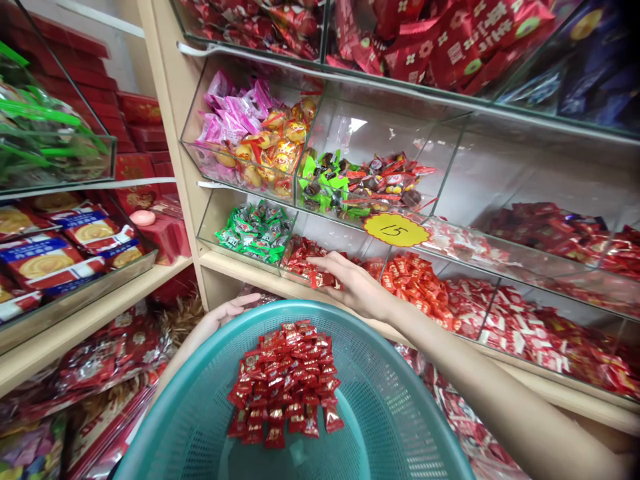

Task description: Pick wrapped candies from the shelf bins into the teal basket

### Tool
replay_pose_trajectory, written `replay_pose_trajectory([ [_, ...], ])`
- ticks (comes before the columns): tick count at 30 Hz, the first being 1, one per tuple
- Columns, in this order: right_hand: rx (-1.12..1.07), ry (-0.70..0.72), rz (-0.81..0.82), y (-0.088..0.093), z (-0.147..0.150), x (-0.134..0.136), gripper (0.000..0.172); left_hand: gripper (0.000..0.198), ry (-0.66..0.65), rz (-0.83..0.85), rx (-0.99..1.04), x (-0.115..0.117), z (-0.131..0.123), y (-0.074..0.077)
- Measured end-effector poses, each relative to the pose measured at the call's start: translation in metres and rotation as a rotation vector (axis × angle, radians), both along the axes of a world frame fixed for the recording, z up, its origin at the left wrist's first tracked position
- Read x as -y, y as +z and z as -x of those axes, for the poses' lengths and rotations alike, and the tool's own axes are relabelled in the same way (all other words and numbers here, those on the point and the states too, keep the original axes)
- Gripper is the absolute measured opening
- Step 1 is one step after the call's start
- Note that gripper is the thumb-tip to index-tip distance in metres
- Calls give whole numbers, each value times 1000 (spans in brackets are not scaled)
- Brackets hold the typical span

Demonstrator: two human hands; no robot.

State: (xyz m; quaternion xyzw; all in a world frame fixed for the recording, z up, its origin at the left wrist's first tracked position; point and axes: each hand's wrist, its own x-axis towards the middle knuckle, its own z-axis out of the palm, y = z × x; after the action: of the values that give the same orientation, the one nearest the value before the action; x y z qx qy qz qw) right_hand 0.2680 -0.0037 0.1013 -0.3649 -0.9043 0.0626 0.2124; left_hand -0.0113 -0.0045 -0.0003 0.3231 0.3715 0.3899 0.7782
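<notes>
- Fingers of the right hand (353,280) bent loosely, palm down, over a clear bin (343,240) of red sweets (300,252); several packets just beneath, but cannot tell if closed around any.
- Fingers of the left hand (225,317) nearly straight, beside the far left rim of a teal basket (295,309); partly hidden, so no telling any firm hold.
- Red sweets in two places: some in the bin under the right hand, plus a loose heap (287,380) inside the basket.
- Seems to be at the picking step, with a fair heap collected and more within reach.
- Next move, by judgement: gather a few packets, lift clear of the bin's front wall, release low over the heap, basket kept steady.
- Small pillow-shaped packets, glossy and slick, with crimped ends and pale gold print; likely to slip from a crowded grasp.
- Round plastic basket, smooth rolled rim, finely slotted sides.
- Hard, flat, see-through bin walls above a pale wood-look shelf (240,268).
- Nearby, crinkly green-wrapped sweets (257,230), shiny orange-red ones (415,280) and a scalloped yellow tag (397,229) marked 15.
</notes>
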Motion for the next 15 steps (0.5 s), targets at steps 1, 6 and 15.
replay_pose_trajectory([
  [1,-28,8,14,-1,3,3,55,62,-5,4,-10,0,0,0],
  [6,-142,27,105,-15,21,18,54,60,-7,12,-38,-1,-3,4],
  [15,-36,9,320,-41,71,39,48,42,82,-43,-32,4,-6,6],
])
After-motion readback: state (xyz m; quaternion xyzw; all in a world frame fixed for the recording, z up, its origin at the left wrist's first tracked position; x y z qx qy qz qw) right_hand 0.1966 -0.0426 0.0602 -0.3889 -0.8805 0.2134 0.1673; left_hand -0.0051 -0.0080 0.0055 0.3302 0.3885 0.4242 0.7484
